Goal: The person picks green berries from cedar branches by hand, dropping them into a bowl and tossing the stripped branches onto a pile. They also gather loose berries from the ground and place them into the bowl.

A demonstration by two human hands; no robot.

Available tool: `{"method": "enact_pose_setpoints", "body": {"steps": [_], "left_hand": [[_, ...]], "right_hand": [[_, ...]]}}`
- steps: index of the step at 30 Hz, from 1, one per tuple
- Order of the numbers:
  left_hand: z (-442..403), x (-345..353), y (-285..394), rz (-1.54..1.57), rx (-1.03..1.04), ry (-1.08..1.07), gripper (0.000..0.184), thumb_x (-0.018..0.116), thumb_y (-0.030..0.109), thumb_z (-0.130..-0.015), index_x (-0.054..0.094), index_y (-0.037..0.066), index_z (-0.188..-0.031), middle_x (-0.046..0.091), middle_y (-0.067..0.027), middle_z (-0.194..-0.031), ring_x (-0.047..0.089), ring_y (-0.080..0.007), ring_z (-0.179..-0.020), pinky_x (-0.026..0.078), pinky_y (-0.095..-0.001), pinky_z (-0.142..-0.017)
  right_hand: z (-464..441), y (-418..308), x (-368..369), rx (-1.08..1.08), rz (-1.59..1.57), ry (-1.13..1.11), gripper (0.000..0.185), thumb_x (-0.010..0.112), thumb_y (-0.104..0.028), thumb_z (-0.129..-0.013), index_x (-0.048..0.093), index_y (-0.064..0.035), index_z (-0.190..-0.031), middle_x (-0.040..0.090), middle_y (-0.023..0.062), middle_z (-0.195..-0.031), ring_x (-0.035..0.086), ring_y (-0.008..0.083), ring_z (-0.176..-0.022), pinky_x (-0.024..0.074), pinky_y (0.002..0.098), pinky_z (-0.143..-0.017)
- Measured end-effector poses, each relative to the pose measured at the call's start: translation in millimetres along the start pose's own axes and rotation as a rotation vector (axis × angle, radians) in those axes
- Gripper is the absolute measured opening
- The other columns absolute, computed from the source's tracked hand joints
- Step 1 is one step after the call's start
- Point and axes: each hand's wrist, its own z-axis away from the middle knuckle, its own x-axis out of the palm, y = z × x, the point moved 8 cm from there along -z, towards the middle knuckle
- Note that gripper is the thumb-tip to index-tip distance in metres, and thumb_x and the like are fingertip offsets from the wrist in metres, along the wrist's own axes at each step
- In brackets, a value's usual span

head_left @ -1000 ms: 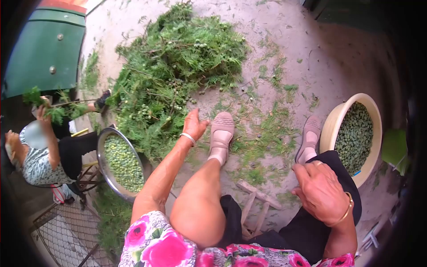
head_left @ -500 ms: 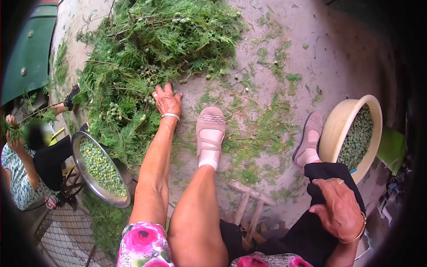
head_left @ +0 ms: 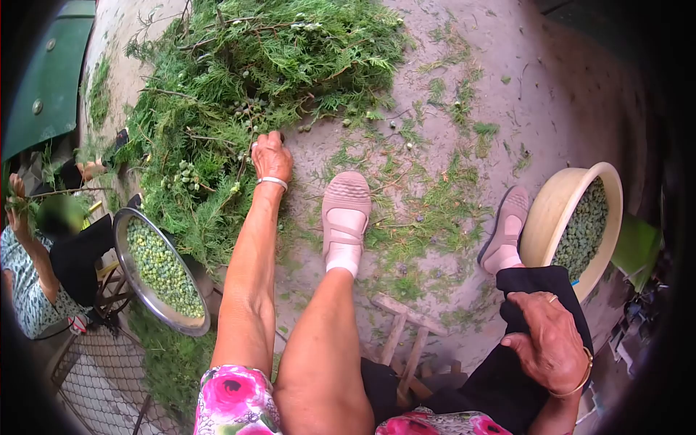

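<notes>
My left hand (head_left: pixel 272 158) is at the near edge of a heap of green conifer branches (head_left: pixel 290 58). Its fingers are curled closed around the thin stem of a branch (head_left: pixel 251 120) bearing round green cones; the fingertips are partly hidden. Small cones (head_left: pixel 187 176) cluster on the foliage left of this hand. My right hand (head_left: pixel 549 341) rests on my dark-trousered knee, fingers stretched and holding nothing.
A metal basin (head_left: pixel 201 319) of green cones stands at left, near another person's hand (head_left: pixel 16 185) holding a sprig. At right is a cream tub (head_left: pixel 554 210) of cones. Loose sprigs (head_left: pixel 449 203) litter the floor around my shoes; a wooden stool (head_left: pixel 409 312) is below.
My left hand's spread fingers have curled closed at the heap's edge. My right hand stays on the knee. The other person's hand at left has risen slightly.
</notes>
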Motion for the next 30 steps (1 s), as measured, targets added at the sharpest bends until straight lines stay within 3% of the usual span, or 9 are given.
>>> {"method": "enact_pose_setpoints", "body": {"steps": [4,6,11,13,16,21,24,27,30], "left_hand": [[0,-6,10,0.006,0.010,-0.049,0.020,0.064,0.001,-0.069,0.062,-0.001,-0.088,0.062,-0.0202,-0.082,0.061,-0.0347,-0.073,0.051,-0.0408,-0.067],[21,-16,-1,0.920,-0.603,-0.147,0.016,0.061,-0.004,-0.072,0.062,-0.002,-0.088,0.062,-0.0140,-0.075,0.062,-0.0274,-0.069,0.052,-0.0339,-0.063],[73,-18,-20,2.360,-0.720,-0.095,0.024,0.058,-0.003,-0.075,0.056,0.000,-0.099,0.058,-0.0189,-0.093,0.057,-0.0270,-0.084,0.053,-0.0371,-0.073],[91,-22,-14,2.384,-0.712,-0.120,0.027,0.060,0.012,-0.078,0.058,-0.001,-0.101,0.058,-0.0189,-0.097,0.056,-0.0310,-0.088,0.050,-0.0460,-0.082],[106,-21,6,2.435,-0.822,-0.173,0.031,0.062,0.015,-0.079,0.059,-0.003,-0.104,0.060,-0.0193,-0.099,0.058,-0.0289,-0.089,0.054,-0.0404,-0.072],[87,-7,33,1.821,-0.842,-0.325,0.030,0.062,0.008,-0.083,0.057,-0.005,-0.109,0.062,-0.0187,-0.097,0.061,-0.0218,-0.075,0.053,-0.0298,-0.054],[36,-4,40,1.527,-0.664,-0.201,0.024,0.065,0.006,-0.080,0.062,-0.005,-0.102,0.066,-0.0158,-0.088,0.062,-0.0192,-0.069,0.051,-0.0258,-0.052],[-11,7,22,0.598,-0.380,0.072,0.015,0.071,0.009,-0.070,0.070,0.000,-0.082,0.066,-0.0134,-0.063,0.063,-0.0236,-0.062,0.051,-0.0333,-0.058],[-25,11,40,0.286,-0.134,0.096,0.024,0.074,0.012,-0.068,0.070,0.000,-0.088,0.065,-0.0162,-0.068,0.062,-0.0229,-0.059,0.050,-0.0336,-0.061]], "right_hand": [[0,1,-1,-0.014,-0.011,0.001,0.055,0.075,-0.020,-0.068,0.054,0.0065,-0.111,0.060,0.0219,-0.097,0.055,0.0411,-0.092,0.0440,0.0435,-0.083],[1,2,-2,-0.012,-0.007,0.004,0.055,0.075,-0.019,-0.068,0.054,0.0065,-0.112,0.060,0.0218,-0.097,0.055,0.0412,-0.092,0.0439,0.0435,-0.083],[3,3,0,-0.032,-0.020,-0.003,0.056,0.075,-0.020,-0.067,0.054,0.0064,-0.112,0.060,0.0218,-0.099,0.055,0.0410,-0.093,0.0437,0.0433,-0.083],[4,5,2,-0.016,-0.004,-0.023,0.055,0.074,-0.022,-0.069,0.054,0.0063,-0.111,0.060,0.0216,-0.101,0.055,0.0406,-0.093,0.0436,0.0433,-0.084],[4,4,3,-0.014,0.004,-0.025,0.054,0.073,-0.024,-0.070,0.054,0.0064,-0.111,0.060,0.0211,-0.101,0.055,0.0405,-0.093,0.0436,0.0433,-0.084],[3,4,4,-0.013,0.006,-0.021,0.054,0.073,-0.025,-0.071,0.054,0.0062,-0.111,0.060,0.0207,-0.101,0.055,0.0403,-0.094,0.0437,0.0432,-0.083],[2,2,3,-0.006,0.000,-0.023,0.054,0.074,-0.024,-0.070,0.055,0.0062,-0.111,0.060,0.0208,-0.101,0.055,0.0403,-0.094,0.0439,0.0431,-0.083],[0,0,0,0.005,-0.006,-0.013,0.054,0.074,-0.023,-0.069,0.055,0.0061,-0.111,0.060,0.0210,-0.100,0.056,0.0404,-0.094,0.0442,0.0431,-0.084],[0,3,2,0.002,-0.019,-0.025,0.054,0.074,-0.022,-0.069,0.055,0.0061,-0.111,0.060,0.0212,-0.099,0.056,0.0405,-0.094,0.0444,0.0432,-0.084]]}}
